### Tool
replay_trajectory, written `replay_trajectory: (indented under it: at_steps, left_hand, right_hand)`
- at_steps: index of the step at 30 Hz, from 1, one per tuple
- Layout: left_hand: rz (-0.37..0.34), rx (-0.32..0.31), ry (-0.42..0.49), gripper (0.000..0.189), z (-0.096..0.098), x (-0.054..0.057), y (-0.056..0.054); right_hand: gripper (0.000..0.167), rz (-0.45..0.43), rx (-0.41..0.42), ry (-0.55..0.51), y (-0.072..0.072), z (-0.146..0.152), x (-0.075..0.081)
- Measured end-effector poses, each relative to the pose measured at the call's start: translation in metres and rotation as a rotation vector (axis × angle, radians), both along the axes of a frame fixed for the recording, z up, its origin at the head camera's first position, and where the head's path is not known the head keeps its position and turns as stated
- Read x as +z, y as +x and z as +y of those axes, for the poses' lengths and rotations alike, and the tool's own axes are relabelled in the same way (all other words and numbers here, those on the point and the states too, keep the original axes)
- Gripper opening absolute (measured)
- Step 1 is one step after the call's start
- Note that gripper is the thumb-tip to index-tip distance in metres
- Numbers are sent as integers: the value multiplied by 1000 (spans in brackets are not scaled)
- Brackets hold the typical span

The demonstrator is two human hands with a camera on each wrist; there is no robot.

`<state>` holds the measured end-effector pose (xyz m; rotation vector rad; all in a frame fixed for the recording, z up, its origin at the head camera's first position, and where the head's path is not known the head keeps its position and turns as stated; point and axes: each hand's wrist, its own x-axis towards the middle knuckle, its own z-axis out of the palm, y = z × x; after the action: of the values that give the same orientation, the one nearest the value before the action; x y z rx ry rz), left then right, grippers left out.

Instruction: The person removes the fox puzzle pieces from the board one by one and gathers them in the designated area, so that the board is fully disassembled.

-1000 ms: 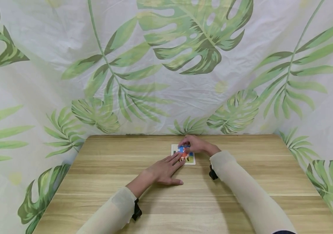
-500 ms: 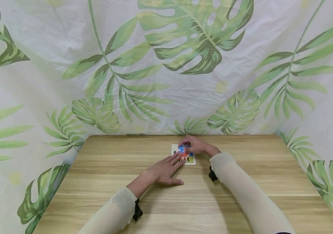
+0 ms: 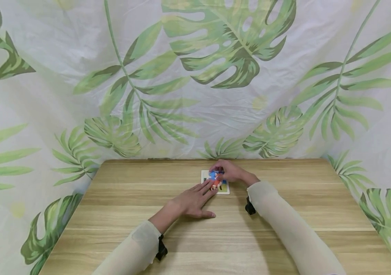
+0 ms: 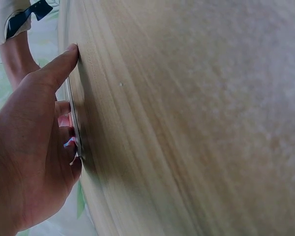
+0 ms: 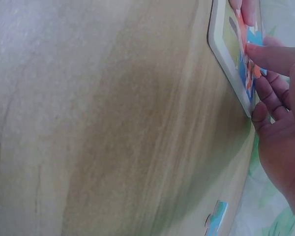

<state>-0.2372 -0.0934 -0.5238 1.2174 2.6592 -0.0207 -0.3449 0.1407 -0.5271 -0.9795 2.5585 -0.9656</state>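
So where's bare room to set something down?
Either side of the left sleeve: to the table's left edge, or across to the right sleeve. Crowded: puzzle board under left hand and right hand; loose piece near the far edge.

Wood-grain table (image 3: pixel 216 244); white-rimmed puzzle board (image 5: pixel 230 70) near far edge; small blue piece (image 5: pixel 217 218) apart.

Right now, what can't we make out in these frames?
Head: lower left of the puzzle board, covered by the left hand.
Head: most of the held piece, hidden by the right hand.
Left wrist: the board's picture, nearly edge-on and behind the left hand.
Right wrist: the loose piece's full outline, cut by the bottom edge.
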Motion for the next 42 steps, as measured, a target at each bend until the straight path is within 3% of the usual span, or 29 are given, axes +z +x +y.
replay_trajectory:
  at_steps: [7, 25, 42]
  left_hand:
    - [-9, 3, -2, 95, 0, 0, 0]
    - [-26, 20, -5, 95, 0, -1, 0]
    - [-33, 20, -3, 94, 1, 0, 0]
  right_hand:
    - [40, -1, -12, -49, 0, 0, -2]
    - [35, -61, -54, -89, 4, 3, 0]
    - [31, -53, -102, -159, 8, 3, -1]
